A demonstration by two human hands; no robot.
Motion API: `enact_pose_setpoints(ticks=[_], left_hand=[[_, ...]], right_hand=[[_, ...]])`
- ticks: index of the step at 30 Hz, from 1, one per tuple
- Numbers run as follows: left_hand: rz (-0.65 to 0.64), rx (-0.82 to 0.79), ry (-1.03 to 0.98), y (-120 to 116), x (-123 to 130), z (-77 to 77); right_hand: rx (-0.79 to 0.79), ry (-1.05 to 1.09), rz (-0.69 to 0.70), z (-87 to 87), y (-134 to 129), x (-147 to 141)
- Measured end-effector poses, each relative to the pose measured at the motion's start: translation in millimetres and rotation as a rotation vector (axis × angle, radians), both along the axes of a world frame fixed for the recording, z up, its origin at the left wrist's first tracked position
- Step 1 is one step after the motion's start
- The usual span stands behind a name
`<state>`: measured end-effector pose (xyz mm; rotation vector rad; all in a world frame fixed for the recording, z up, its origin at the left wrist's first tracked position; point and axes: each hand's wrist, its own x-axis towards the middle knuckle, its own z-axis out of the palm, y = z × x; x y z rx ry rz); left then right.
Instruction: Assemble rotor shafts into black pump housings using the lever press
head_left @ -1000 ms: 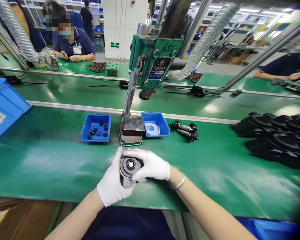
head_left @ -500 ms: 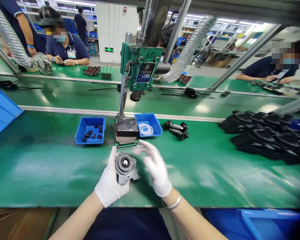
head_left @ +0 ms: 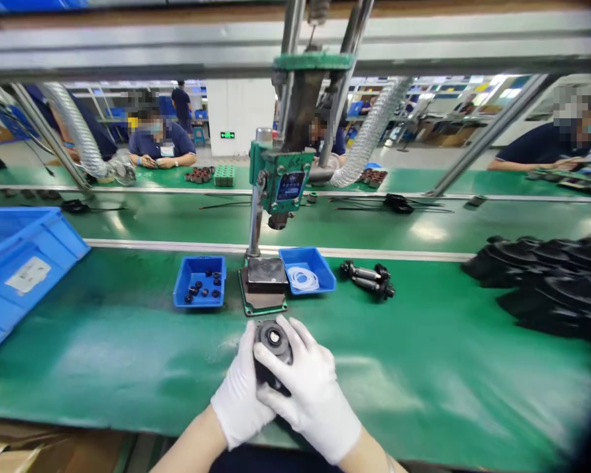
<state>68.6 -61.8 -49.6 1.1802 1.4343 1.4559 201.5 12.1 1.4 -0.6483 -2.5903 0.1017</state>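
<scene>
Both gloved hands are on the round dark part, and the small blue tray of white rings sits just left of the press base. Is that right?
Not quite: in the head view, the small blue tray of white rings sits just right of the press base. The left hand and right hand are both on the round dark part.

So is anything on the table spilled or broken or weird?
Nothing stands out. The black pieces sit in one blue tray, white rings in another, and the left hand and right hand hold the round part.

One part (head_left: 274,337), two small bins (head_left: 198,303)
</scene>
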Motion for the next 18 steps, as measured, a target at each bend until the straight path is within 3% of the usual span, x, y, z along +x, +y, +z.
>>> enact_pose_setpoints(ticks=[3, 6, 11, 15, 18], left_hand=[[-0.058, 0.107, -0.046, -15, -28, -3.1], [0.049, 0.145, -0.174, -23, -48, -6.1], [0.075, 0.129, -0.122, -22, -49, -5.7], [0.075, 0.094, -0.081, -23, -47, -5.7], [0.067, 0.068, -0.078, -26, -50, -6.8]], right_hand=[[0.022, -0.009, -0.021, -2.4, 4, 0], [0.051, 0.087, 0.044, 3.4, 12, 8], [0.185, 0.345, 0.012, 6.3, 24, 21], [0.107, 0.207, 0.059, -2.3, 21, 19], [0.089, 0.219, 0.038, 0.0, 13, 19]])
